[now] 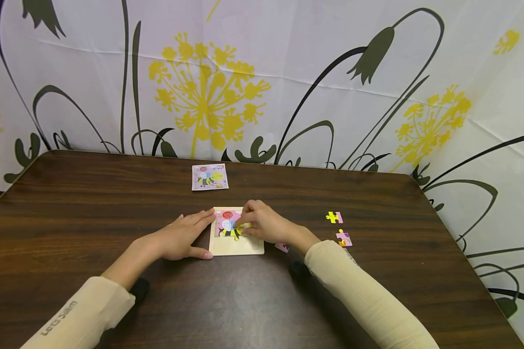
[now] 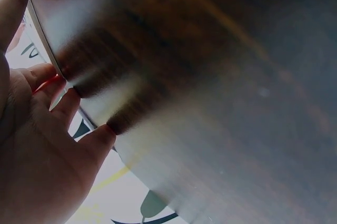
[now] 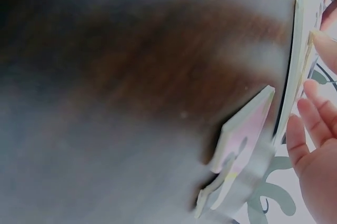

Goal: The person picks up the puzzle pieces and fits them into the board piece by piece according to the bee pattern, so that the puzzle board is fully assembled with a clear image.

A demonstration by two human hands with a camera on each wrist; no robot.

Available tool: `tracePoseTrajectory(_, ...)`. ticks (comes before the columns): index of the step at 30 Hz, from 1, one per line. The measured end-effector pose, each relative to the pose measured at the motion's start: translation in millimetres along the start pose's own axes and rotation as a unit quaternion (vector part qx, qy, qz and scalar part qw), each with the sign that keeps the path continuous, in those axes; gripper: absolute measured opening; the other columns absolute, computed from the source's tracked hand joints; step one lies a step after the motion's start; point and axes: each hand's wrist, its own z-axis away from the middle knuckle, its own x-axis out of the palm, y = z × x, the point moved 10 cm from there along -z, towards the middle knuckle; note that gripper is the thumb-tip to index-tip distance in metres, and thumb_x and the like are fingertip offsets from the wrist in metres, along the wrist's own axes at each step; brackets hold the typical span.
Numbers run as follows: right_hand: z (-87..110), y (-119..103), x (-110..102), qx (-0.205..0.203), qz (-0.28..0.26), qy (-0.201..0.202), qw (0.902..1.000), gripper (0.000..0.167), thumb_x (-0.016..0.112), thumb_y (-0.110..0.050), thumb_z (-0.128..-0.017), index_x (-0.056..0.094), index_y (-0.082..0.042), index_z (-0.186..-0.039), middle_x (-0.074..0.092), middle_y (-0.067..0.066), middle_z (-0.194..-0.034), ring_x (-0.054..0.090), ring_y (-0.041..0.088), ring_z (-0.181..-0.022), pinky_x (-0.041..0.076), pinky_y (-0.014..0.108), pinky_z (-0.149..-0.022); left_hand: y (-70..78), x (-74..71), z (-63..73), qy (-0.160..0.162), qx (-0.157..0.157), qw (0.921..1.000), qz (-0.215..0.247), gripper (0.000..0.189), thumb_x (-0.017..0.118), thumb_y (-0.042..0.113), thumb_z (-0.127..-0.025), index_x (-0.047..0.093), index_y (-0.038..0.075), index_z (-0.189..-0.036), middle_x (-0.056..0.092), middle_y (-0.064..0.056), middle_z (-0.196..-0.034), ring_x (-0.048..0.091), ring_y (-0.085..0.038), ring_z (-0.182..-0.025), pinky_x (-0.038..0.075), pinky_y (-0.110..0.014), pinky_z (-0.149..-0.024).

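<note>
A pale wooden puzzle tray (image 1: 237, 248) lies on the table, its upper part filled with pink and yellow bee-picture pieces (image 1: 227, 224). My left hand (image 1: 184, 236) rests flat with spread fingers, fingertips and thumb touching the tray's left edge; the left wrist view shows this hand (image 2: 50, 139) along the tabletop. Over the tray's right side, my right hand (image 1: 266, 224) bends its thumb and index finger around a yellow-and-black puzzle piece (image 1: 243, 227), partly hidden by the fingers. The right wrist view has that hand (image 3: 321, 150) beside the tray (image 3: 292, 71).
Loose puzzle pieces lie to the right: a yellow-pink one (image 1: 334, 217), a pink one (image 1: 344, 238) below it, and another (image 1: 282, 247) partly under the right wrist. A bee picture card (image 1: 210, 177) lies behind the tray. A flowered cloth (image 1: 305, 87) hangs behind the brown table (image 1: 113, 194).
</note>
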Motion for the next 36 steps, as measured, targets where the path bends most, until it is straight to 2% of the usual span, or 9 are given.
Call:
tracePoseTrajectory(9, 1.3, 5, 1, 0.035, 0.007, -0.013, 0.9993, 0.022, 0.068, -0.017, -0.083, 0.07, -0.018, -0.105, 0.048, 0.002, -0.099, 0.04, 0.018, -0.094, 0.034, 0.033, -0.08, -1.1, 0.8, 0.1, -0.002, -0.004, 1.0, 0.005, 0.088, 0.063, 0.048, -0.08, 0.025, -0.002, -0.142, 0.019, -0.022, -0.147, 0.021, -0.042, -0.131, 0.016, -0.065, -0.098)
tracePoseTrajectory(20, 3.4, 1, -5, 0.012, 0.006, -0.002, 0.9999, 0.021, 0.068, -0.016, -0.083, 0.069, -0.013, -0.104, 0.054, 0.004, -0.1, 0.045, 0.019, -0.094, 0.038, 0.03, -0.079, -0.7, -0.1, 0.8, -0.001, -0.003, 1.0, 0.007, 0.088, 0.062, 0.049, -0.08, 0.025, -0.002, -0.142, 0.019, -0.022, -0.147, 0.021, -0.041, -0.132, 0.016, -0.065, -0.098)
tracePoseTrajectory(36, 13.1, 6, -18, 0.006, -0.039, -0.006, 0.9992, 0.026, 0.066, -0.007, -0.084, 0.066, -0.004, -0.109, 0.061, 0.006, -0.105, 0.054, 0.017, -0.096, 0.044, 0.028, -0.085, -0.4, -0.3, 0.7, 0.001, -0.003, 1.0, 0.002, 0.088, 0.063, 0.048, -0.08, 0.025, -0.002, -0.141, 0.019, -0.022, -0.147, 0.021, -0.04, -0.132, 0.016, -0.064, -0.099)
